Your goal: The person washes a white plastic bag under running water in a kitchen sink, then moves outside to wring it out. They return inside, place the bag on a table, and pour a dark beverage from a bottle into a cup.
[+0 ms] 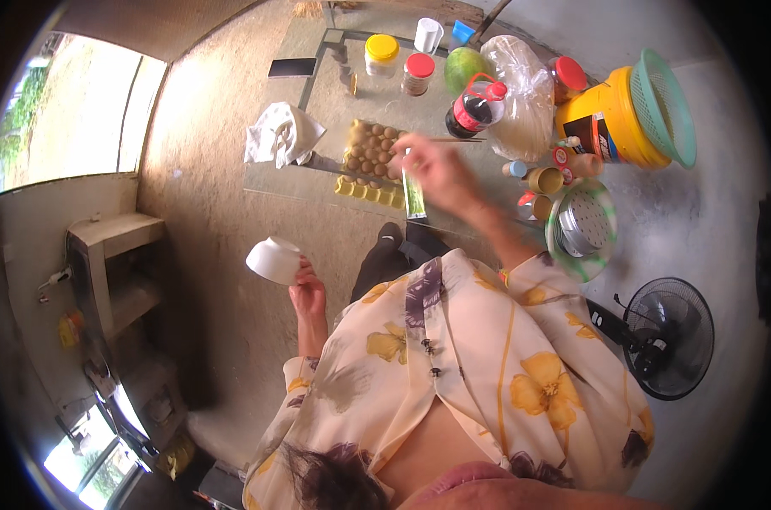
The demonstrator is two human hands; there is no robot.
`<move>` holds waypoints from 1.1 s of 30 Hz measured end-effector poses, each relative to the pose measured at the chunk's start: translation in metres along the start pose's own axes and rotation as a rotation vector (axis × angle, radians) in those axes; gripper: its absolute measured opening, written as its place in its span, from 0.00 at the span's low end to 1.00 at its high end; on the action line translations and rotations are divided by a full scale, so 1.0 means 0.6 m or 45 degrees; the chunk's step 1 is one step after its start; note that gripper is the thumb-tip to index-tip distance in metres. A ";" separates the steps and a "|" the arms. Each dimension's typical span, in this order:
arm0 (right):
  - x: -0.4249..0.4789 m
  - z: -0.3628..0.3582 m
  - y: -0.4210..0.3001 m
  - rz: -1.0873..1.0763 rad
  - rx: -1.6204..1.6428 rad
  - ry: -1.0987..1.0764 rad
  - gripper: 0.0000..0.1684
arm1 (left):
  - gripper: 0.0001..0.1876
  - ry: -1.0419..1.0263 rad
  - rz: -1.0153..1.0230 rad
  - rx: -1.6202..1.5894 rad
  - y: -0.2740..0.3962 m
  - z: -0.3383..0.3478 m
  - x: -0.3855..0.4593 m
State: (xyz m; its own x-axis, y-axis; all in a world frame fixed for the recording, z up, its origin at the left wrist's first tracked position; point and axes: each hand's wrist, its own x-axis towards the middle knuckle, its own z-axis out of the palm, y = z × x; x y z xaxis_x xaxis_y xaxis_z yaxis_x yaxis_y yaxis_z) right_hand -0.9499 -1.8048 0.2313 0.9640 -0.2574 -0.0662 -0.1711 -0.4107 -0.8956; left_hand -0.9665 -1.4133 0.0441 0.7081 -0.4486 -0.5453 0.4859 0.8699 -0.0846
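Note:
My left hand (309, 290) grips a white bowl (272, 261) by its rim, out to the left of my body and above the floor. The bowl is tipped, its foot facing up. My right hand (427, 169) reaches over the table at the right side of an egg tray (369, 191) and is blurred; I cannot tell whether its fingers hold anything. Brown eggs (371, 152) fill much of the tray. A green and white packet (414, 194) lies beside it, partly covered by my right hand. Thin sticks (465, 139) show just beyond that hand.
On the glass-topped table are a white cloth (283, 135), a phone-like dark slab (293, 67), lidded jars (418, 73), a cola bottle (474, 109), a green melon (465, 69) and a plastic bag (519, 95). A yellow bucket (589, 124) and a fan (669, 338) stand right.

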 end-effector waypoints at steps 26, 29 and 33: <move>0.151 -0.240 0.255 0.048 -0.975 0.304 0.16 | 0.30 0.801 0.360 0.942 -0.128 -0.036 0.418; 0.145 -0.236 0.249 -0.093 -0.849 0.338 0.14 | 0.29 0.816 0.210 1.163 -0.155 -0.022 0.364; 0.117 -0.228 0.219 -0.168 -0.794 0.337 0.12 | 0.28 0.449 -0.005 1.386 -0.236 0.005 0.309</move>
State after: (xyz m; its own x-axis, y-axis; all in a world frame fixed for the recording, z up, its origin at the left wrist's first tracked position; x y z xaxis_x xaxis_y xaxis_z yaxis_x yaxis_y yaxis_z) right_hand -0.9324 -1.9967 0.1693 0.9161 -0.3434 0.2068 -0.2175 -0.8592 -0.4632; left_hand -0.9023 -1.6203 -0.0423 0.6058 -0.2193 -0.7648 0.7955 0.1524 0.5865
